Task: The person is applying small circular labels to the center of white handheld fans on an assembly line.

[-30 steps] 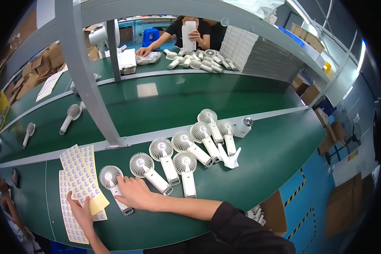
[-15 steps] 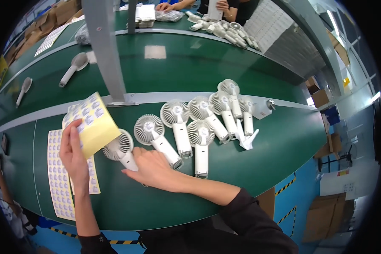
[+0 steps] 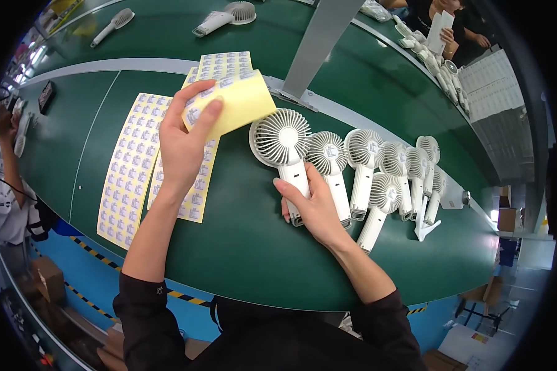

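Holding things from the near edge outward, I have my right hand (image 3: 314,207) clamped round the handle of the nearest white handheld fan (image 3: 284,151), fingers curled shut on it so it lies pinned flat on the green table (image 3: 247,247). My left hand (image 3: 182,145) pinches a yellow-backed sticker sheet (image 3: 235,102), thumb pressed on top and fingers closed beneath, lifting it just above the fan's round grille. Under that wrist lie flat sticker sheets (image 3: 130,167), spread side by side. Beyond the held fan, a row of similar fans (image 3: 384,167) lies close together, some touching. Across the table, another person (image 3: 442,25) works among more fans. My worry: the raised sheet is bent, so a sticker could catch skewed on the grille. I also judge the fan could twist if my right-hand hold slackens, nudging its neighbour.
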A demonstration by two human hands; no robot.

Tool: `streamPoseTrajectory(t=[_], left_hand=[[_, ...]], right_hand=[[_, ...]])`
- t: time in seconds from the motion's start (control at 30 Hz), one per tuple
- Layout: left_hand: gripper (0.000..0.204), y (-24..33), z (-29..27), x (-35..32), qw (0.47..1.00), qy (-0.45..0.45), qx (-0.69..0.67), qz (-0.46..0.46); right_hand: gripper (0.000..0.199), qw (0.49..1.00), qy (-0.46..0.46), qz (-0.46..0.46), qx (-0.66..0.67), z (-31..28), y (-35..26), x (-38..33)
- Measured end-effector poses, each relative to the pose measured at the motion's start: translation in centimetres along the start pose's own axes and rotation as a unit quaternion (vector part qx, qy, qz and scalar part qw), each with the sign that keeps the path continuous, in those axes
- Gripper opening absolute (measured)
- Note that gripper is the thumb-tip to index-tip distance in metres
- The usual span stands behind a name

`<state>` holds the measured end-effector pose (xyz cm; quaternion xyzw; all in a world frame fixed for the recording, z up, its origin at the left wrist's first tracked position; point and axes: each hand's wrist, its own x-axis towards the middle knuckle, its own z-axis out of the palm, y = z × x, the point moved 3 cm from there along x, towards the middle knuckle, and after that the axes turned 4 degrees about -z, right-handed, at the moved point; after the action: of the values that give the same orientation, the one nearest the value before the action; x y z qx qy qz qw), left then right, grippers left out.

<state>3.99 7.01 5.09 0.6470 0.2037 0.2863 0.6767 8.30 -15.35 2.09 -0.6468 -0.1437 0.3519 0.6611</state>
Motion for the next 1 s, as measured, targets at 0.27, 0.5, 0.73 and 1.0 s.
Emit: streamPoseTrajectory(t=[0.27,0.5,0.73,1.0], left_hand=[[0.024,1.6,1.3,-0.4,0.992,-0.003,0.064,0.109],[0.019,0.5,-0.5,-1.0,0.987,0.043,0.125,0.086],[0.020,-0.4,0.3,-0.9,0.987,0.029,0.138,0.077],[0.020,-0.1,0.1,-0.8,0.982,0.037,0.164,0.084]], right_hand=[[0.035,1.000,0.002,0.000,0.010,-0.4,-0.4,-0.7],[0.041,0.999,-0.023,-0.009,0.045,0.1,0.2,-0.2],[0.032,0.997,-0.028,-0.052,0.053,-0.7,0.1,-0.5],[0.028,0.992,-0.017,-0.082,0.099,-0.4,0.6,-0.2]])
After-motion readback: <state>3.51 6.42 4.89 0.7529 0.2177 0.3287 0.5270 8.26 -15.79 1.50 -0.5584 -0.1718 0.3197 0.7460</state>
